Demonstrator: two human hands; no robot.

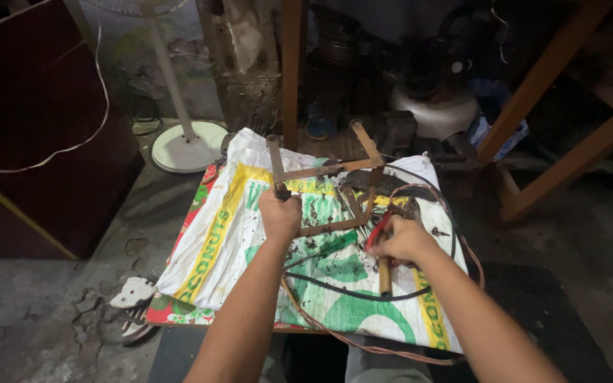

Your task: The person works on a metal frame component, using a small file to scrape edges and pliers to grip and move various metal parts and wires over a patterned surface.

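the scene is dim overall, with soft light falling from above onto the white printed sack (250, 234), the brightest area. the background shelves (406, 64) sink into deep shadow and lose detail. wide-angle distortion bends the edges. the floor (30, 312) looks murky and slightly grainy.

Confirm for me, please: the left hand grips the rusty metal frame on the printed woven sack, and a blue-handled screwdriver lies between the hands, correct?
Not quite: in the head view the screwdriver has a green handle, not blue. The left hand does grip the rusty metal frame on the printed woven sack.
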